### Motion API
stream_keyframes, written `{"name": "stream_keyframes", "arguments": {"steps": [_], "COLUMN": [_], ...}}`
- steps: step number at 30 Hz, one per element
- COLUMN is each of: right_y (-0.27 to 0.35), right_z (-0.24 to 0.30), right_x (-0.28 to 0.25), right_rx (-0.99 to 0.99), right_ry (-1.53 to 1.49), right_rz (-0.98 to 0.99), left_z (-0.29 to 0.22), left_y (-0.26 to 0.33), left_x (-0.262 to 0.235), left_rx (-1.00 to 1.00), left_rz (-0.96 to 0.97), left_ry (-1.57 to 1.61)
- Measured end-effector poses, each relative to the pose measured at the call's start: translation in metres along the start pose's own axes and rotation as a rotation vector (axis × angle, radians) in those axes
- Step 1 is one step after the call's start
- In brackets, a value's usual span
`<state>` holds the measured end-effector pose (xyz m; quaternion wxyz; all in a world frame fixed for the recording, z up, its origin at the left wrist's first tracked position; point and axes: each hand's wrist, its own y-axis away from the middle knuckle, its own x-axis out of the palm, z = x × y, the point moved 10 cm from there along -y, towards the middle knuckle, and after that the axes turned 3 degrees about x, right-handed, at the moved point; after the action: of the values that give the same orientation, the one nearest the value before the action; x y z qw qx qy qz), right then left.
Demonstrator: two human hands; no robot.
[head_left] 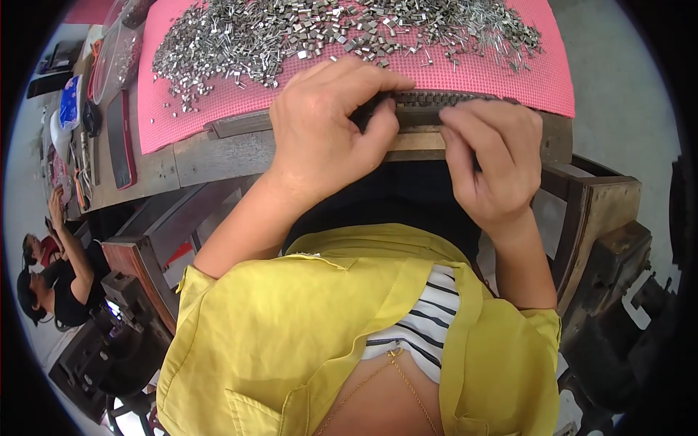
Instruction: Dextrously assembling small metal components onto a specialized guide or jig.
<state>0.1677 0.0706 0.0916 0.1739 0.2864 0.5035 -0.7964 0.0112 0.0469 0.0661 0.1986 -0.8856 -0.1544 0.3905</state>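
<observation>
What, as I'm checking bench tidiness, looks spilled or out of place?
A few metal pieces lie apart from the main heap, near the left edge of the pink mat, like strays; nothing else stands out.

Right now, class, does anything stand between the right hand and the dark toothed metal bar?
Nothing visible does: the right hand is already at the toothed metal bar, and the left hand is farther left along it, not in between.
</observation>
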Motion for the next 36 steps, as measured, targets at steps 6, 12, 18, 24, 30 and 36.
{"name": "stream_keyframes", "arguments": {"steps": [6,12,18,24,30,36], "right_y": [-0.019,-0.023,-0.017,-0.018,-0.013,-0.013], "right_z": [-0.004,0.000,-0.001,0.000,-0.001,0.003], "right_x": [0.027,0.031,0.036,0.034,0.035,0.032], "right_rx": [0.005,0.037,0.101,0.097,0.067,0.031], "right_ry": [0.053,0.049,0.064,0.048,0.068,0.088], "right_rz": [0.160,0.231,0.286,0.269,0.216,0.201], "left_z": [-0.002,-0.003,-0.004,-0.002,-0.001,-0.002], "left_y": [-0.001,0.001,0.011,0.011,0.012,0.015], "left_x": [-0.004,-0.009,-0.012,-0.012,-0.011,-0.014], "left_rx": [0.051,0.092,0.076,0.074,0.087,0.101], "left_rz": [0.009,-0.061,-0.138,-0.158,-0.147,-0.173], "left_ry": [-0.022,-0.026,-0.045,-0.034,-0.035,-0.018]}}
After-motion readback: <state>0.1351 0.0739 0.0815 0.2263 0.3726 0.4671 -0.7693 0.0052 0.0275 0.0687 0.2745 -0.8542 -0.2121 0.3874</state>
